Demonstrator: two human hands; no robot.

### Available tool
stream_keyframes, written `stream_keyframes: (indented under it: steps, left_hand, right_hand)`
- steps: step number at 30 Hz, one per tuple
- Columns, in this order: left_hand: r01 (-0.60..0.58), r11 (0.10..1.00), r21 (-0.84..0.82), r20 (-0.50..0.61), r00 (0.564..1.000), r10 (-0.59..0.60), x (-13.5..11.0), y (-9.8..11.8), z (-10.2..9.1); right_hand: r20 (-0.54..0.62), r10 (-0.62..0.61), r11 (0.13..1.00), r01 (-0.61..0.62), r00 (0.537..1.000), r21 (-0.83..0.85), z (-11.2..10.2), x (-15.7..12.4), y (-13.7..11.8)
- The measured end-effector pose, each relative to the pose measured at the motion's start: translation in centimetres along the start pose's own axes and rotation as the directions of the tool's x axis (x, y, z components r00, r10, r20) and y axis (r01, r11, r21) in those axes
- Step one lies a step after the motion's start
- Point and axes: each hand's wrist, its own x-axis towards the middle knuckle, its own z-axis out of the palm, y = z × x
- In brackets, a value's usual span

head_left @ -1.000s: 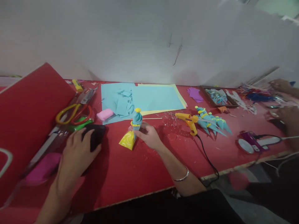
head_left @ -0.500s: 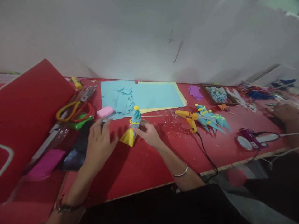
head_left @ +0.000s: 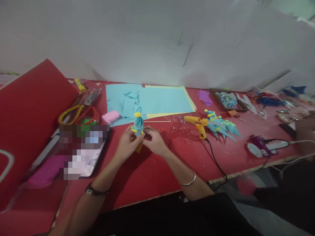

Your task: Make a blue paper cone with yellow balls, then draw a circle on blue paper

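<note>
A blue paper ice cream cone (head_left: pixel 138 124) with a swirled top, a yellow ball at its tip and a row of yellow dots stands upright between my hands. My left hand (head_left: pixel 126 142) closes on it from the left, and my right hand (head_left: pixel 155 141) grips it from the right. Below my fingers shows a yellow-brown piece (head_left: pixel 139 147), mostly hidden by the hands. Several similar blue cones (head_left: pixel 219 124) lie to the right, beside a yellow glue gun (head_left: pixel 199 124) whose cord runs off the front edge.
Blue sheets (head_left: pixel 167 100) with paper scraps lie at the back. On the left are scissors (head_left: pixel 71 114), a pink packet (head_left: pixel 111 116), and a phone (head_left: pixel 98 154) with a blurred screen. A tray of scraps (head_left: pixel 228 100) and a purple device (head_left: pixel 263 146) are at right, near another person's arm.
My left hand has moved right from beside the phone onto the cone. The cone has shifted slightly left, its yellow piece is now mostly covered, and the phone screen has lit up.
</note>
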Motion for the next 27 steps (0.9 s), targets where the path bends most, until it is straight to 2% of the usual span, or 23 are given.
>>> stream_keyframes:
  steps: [3, 7, 10, 12, 15, 18, 20, 27]
  left_hand:
    - [0.058, 0.994, -0.089, -0.035, 0.997, -0.061, 0.0, -0.6, -0.1]
    - [0.141, 0.966, -0.216, -0.075, 0.984, -0.161, -0.1, -0.7, -0.1]
    - [0.188, 0.956, -0.225, -0.074, 0.975, -0.209, -0.2, -0.4, 0.0]
    - [0.193, 0.959, -0.207, -0.079, 0.974, -0.213, -0.3, -0.2, 0.1]
    - [0.185, 0.967, -0.173, -0.086, 0.976, -0.202, -0.4, -0.2, 0.2]
    - [0.177, 0.971, -0.164, -0.08, 0.978, -0.192, -0.5, -0.4, 0.4]
    - [0.175, 0.97, -0.169, -0.071, 0.979, -0.189, -0.6, -0.4, 0.5]
    - [0.198, 0.971, -0.134, -0.058, 0.977, -0.207, -0.7, -0.4, 0.7]
  right_hand:
    - [-0.053, 0.043, 0.998, -0.041, 0.998, 0.038, 0.1, 0.0, 0.4]
    - [-0.156, 0.15, 0.968, -0.113, 0.976, 0.224, -0.3, 0.1, 0.7]
    - [-0.161, 0.217, 0.921, -0.147, 0.963, 0.36, -0.5, 0.1, 0.5]
    - [-0.146, 0.238, 0.905, -0.165, 0.96, 0.393, -0.6, 0.1, 0.3]
    - [-0.171, 0.257, 0.933, -0.197, 0.951, 0.302, -0.8, -0.1, 0.0]
    - [-0.304, 0.215, 0.974, -0.181, 0.928, 0.137, -1.2, -0.1, 0.2]
    - [-0.351, 0.167, 0.986, -0.149, 0.921, 0.079, -1.5, -0.1, 0.5]
    - [-0.341, 0.158, 0.975, -0.093, 0.927, 0.2, -1.3, 0.2, 0.7]
